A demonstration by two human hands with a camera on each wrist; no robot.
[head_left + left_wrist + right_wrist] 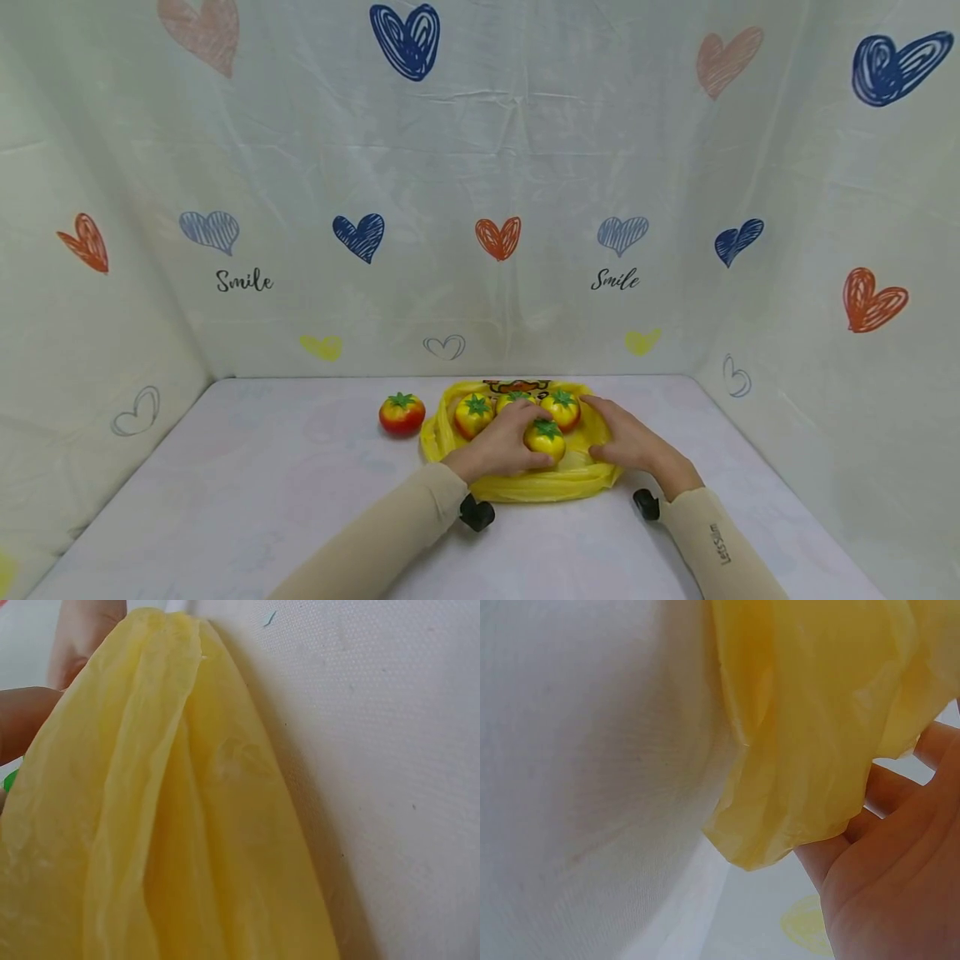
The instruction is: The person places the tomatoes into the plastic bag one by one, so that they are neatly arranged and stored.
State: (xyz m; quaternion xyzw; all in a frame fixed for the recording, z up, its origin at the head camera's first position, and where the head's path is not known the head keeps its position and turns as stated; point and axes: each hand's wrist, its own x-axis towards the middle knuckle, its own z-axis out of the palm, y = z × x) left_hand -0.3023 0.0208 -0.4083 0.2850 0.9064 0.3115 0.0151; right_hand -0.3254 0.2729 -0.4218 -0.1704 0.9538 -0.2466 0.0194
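A yellow plastic bag (525, 488) lies spread wide on the table, its rim rolled round into a ring. Several red-and-yellow toy tomatoes with green star-shaped tops sit inside it. My left hand (495, 443) reaches in over the near left rim and holds the front tomato (545, 444) between thumb and fingers. At the right rim is my right hand (636, 439), fingers spread and gently bent, with nothing between them and the thumb. The right wrist view shows the bag's edge (802, 750) overlapping those fingers (889, 791).
One more toy tomato (402, 415) stands on the white table (285, 475), left of the bag. Behind and at both sides hangs a pale curtain (465, 167) printed with hearts. Black wrist devices (477, 512) sit below the hands.
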